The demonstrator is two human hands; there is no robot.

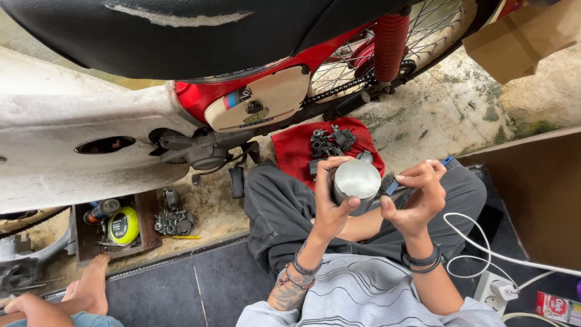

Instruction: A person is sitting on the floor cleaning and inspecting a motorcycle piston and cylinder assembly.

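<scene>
Piston (357,180), one, metal, round crown facing the camera, is held above the person's lap in the left hand (331,203), whose fingers are wrapped around its skirt with the thumb against the rim. The right hand (417,197) is closed on one small brush (388,184) with a blue handle and dark bristles, its head touching the piston's right edge.

Judgement on method: the left grip should stay firm on the skirt, with the piston turned bit by bit so that the bristles reach the whole rim; short, light strokes would suit the crown, which already looks pale and fairly clean.

Count: one red cloth (296,148) on the concrete floor bearing a cluster of dark engine parts (330,142), number not distinguishable; one red motorcycle (254,91) overhead; one yellow-green round tin (124,227) in a wooden tray (82,242); one white power strip (496,290); another person's bare foot (91,284) at lower left.
</scene>
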